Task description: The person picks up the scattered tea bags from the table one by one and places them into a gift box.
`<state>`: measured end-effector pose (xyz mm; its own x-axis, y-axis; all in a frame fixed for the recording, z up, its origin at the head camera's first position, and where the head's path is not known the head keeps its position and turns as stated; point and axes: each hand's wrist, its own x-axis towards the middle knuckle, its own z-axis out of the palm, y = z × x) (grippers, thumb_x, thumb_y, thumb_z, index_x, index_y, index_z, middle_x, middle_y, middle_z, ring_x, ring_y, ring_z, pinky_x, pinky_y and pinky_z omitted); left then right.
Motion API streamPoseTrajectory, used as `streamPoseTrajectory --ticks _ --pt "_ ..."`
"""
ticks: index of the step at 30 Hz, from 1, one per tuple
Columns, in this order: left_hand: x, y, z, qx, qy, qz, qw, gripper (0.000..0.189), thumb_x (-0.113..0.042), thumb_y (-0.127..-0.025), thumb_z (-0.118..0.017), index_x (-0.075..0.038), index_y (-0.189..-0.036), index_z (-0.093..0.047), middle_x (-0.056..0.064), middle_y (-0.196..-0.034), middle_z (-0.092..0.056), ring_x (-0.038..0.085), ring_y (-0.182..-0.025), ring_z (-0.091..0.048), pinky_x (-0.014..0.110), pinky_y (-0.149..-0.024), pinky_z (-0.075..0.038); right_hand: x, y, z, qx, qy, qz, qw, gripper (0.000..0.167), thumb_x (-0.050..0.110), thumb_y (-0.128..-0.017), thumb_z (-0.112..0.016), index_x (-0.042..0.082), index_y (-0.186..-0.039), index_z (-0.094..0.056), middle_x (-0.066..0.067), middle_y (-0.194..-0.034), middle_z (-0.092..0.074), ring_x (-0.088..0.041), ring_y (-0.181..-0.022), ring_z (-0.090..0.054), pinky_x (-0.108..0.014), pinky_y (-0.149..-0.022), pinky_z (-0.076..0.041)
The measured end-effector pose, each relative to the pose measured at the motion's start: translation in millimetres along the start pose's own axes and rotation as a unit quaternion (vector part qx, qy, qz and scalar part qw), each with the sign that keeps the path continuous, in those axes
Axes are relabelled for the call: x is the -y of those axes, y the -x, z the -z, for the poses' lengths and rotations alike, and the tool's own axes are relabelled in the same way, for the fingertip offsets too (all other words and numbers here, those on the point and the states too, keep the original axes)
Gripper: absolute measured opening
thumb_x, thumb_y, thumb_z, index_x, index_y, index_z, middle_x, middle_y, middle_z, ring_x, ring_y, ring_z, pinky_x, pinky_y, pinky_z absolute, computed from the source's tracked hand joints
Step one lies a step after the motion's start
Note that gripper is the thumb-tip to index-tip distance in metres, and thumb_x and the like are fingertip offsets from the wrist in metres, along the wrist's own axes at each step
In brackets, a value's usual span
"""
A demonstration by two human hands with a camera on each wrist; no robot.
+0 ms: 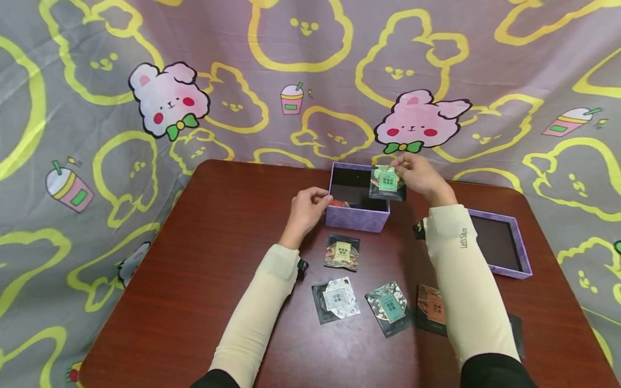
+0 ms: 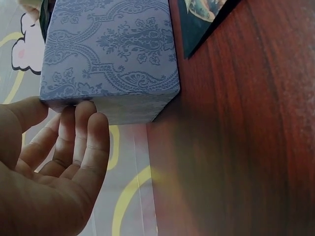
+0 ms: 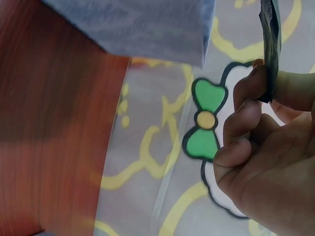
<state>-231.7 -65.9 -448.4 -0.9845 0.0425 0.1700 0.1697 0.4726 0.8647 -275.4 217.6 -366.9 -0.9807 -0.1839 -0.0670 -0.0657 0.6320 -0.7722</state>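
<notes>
A purple patterned box [image 1: 358, 220] stands without its lid at the far side of the table, dark inside. Low in it lies a red packet [image 1: 340, 203], mostly hidden by the front wall. My left hand [image 1: 306, 213] holds the box at its left rim, thumb at the edge and fingers against the side wall [image 2: 129, 109]. Between thumb and fingers, my right hand [image 1: 423, 177] pinches a flat dark sachet with a green label [image 1: 386, 183] by its upper corner. That sachet hangs over the box's right side and appears edge-on in the right wrist view.
Nearer on the table [image 1: 208, 269] lie several flat sachets: one yellow-labelled [image 1: 342, 252], one white [image 1: 336, 299], one green [image 1: 389, 308] and one orange-brown [image 1: 430, 310]. My right sleeve partly covers another dark one [image 1: 516, 331]. The purple-edged lid [image 1: 521, 248] lies at the right.
</notes>
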Motion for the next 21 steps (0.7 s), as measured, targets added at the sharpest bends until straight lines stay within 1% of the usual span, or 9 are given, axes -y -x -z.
streamPoseTrajectory --ticks 3,6,8,11,13,15,18,21 --pt "-0.5 0.6 2.9 0.002 -0.001 0.001 1.0 0.022 -0.022 -0.095 -0.072 -0.005 -0.109 -0.075 0.002 -0.08 -0.068 0.014 -0.068 -0.064 0.028 -0.064 -0.051 7 -4.8 -6 0.002 -0.007 0.008 0.9999 0.021 0.01 -0.106 -0.044 -0.003 -0.119 -0.055 -0.015 -0.099 -0.053 -0.022 -0.082 -0.049 -0.032 -0.068 -0.042" --pt "-0.4 1.5 5.6 0.011 -0.002 0.004 0.9999 0.024 -0.024 -0.096 -0.071 -0.005 -0.111 -0.074 0.002 -0.08 -0.069 0.013 -0.068 -0.065 0.027 -0.064 -0.051 12 -8.7 -12 0.003 -0.006 0.01 0.9999 0.02 0.009 -0.106 -0.044 -0.003 -0.117 -0.055 -0.014 -0.096 -0.053 -0.02 -0.079 -0.048 -0.031 -0.067 -0.041" --pt "-0.8 1.5 6.6 0.01 -0.001 0.005 0.9999 0.024 -0.023 -0.096 -0.071 -0.005 -0.111 -0.074 0.003 -0.08 -0.069 0.013 -0.068 -0.065 0.027 -0.064 -0.051 15 -11.6 -15 0.004 -0.007 0.012 0.9999 0.021 0.009 -0.106 -0.044 -0.004 -0.118 -0.055 -0.015 -0.099 -0.055 -0.021 -0.082 -0.049 -0.032 -0.069 -0.041" --pt "-0.4 1.3 7.6 0.003 0.0 0.008 1.0 0.022 -0.023 -0.095 -0.072 -0.006 -0.11 -0.074 0.002 -0.079 -0.068 0.014 -0.068 -0.065 0.028 -0.063 -0.051 21 -18.4 -21 0.015 -0.006 0.018 0.9997 0.022 0.008 -0.105 -0.044 -0.005 -0.119 -0.055 -0.019 -0.107 -0.056 -0.026 -0.091 -0.051 -0.034 -0.074 -0.042" --pt "0.3 0.9 5.9 0.001 0.001 0.009 1.0 0.022 -0.023 -0.095 -0.072 -0.007 -0.11 -0.075 0.002 -0.079 -0.068 0.014 -0.067 -0.065 0.028 -0.063 -0.051 23 -22.0 -24 0.022 -0.009 0.016 0.9996 0.022 0.007 -0.104 -0.044 -0.006 -0.12 -0.055 -0.022 -0.113 -0.056 -0.029 -0.1 -0.051 -0.037 -0.08 -0.043" --pt "1.1 0.9 3.4 0.004 0.002 0.01 0.9999 0.022 -0.024 -0.096 -0.072 -0.007 -0.11 -0.075 0.002 -0.08 -0.069 0.013 -0.067 -0.065 0.028 -0.063 -0.051 24 -24.4 -26 0.03 -0.009 0.011 0.9995 0.023 0.006 -0.104 -0.044 -0.006 -0.12 -0.054 -0.023 -0.116 -0.054 -0.031 -0.103 -0.05 -0.038 -0.082 -0.043" --pt "1.6 1.0 0.7 0.006 0.005 0.011 0.9999 0.023 -0.024 -0.096 -0.072 -0.007 -0.11 -0.075 0.003 -0.08 -0.069 0.013 -0.067 -0.065 0.028 -0.063 -0.052 23 -27.0 -29 0.033 -0.004 0.008 0.9994 0.023 0.007 -0.104 -0.044 -0.005 -0.12 -0.055 -0.022 -0.111 -0.055 -0.031 -0.097 -0.051 -0.039 -0.078 -0.044" --pt "0.8 1.0 1.3 0.005 0.003 0.009 0.9999 0.023 -0.025 -0.095 -0.072 -0.007 -0.109 -0.075 0.003 -0.081 -0.069 0.013 -0.068 -0.065 0.028 -0.064 -0.052 23 -30.7 -34 0.03 0.01 0.015 0.9994 0.023 0.007 -0.103 -0.044 -0.004 -0.117 -0.057 -0.021 -0.104 -0.056 -0.029 -0.088 -0.05 -0.038 -0.074 -0.043"
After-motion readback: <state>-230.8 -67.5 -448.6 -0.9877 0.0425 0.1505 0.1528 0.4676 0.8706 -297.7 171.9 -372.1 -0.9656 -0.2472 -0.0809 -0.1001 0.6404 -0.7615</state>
